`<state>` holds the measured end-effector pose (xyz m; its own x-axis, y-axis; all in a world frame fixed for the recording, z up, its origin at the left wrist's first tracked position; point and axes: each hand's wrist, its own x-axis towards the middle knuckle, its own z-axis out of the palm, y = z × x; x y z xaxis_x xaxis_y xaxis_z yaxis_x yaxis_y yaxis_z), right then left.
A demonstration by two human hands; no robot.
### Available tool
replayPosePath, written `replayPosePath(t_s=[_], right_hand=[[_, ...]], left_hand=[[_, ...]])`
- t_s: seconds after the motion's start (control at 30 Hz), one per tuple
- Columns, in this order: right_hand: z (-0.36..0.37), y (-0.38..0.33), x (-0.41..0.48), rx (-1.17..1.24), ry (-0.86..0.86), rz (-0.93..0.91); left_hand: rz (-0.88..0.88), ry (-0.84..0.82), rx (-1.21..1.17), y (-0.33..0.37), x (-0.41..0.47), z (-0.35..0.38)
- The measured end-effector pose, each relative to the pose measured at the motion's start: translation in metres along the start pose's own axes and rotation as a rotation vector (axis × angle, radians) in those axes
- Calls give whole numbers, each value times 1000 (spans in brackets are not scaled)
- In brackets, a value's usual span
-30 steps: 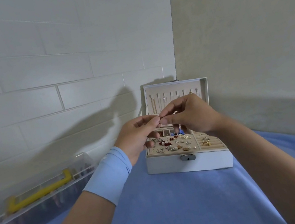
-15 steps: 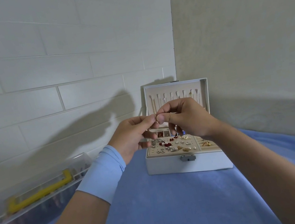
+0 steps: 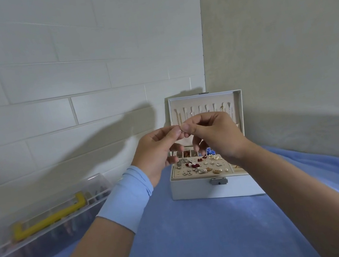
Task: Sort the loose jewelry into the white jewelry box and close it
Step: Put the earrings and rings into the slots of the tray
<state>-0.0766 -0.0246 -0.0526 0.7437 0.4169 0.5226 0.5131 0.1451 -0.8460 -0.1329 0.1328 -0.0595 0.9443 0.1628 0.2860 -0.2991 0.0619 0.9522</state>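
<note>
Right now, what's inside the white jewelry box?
The white jewelry box holds small earrings on its front perforated tray; thin chains hang in the open lid. The left hand and right hand, pinching a tiny jewelry piece, hide most rear compartments.

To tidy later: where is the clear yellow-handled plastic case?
Head view, far left: the clear yellow-handled plastic case lies on the blue cloth by the tiled wall, left of the white jewelry box.
</note>
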Motion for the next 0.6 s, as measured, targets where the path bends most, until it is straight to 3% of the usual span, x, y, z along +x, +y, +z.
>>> replayPosePath(t_s=[0.33,0.4,0.5,0.6], right_hand=[[3,11,1,-129,79,20],[4,17,1,-264,103,54],[6,33,2,-666,60,84],[11,43,0,-970,-5,137]], left_hand=[[-127,-21,-46,-7,4,-9],[-77,24,128,-14,7,-14],[33,92,526,-33,14,-22],[-16,27,783,-52,19,-31]])
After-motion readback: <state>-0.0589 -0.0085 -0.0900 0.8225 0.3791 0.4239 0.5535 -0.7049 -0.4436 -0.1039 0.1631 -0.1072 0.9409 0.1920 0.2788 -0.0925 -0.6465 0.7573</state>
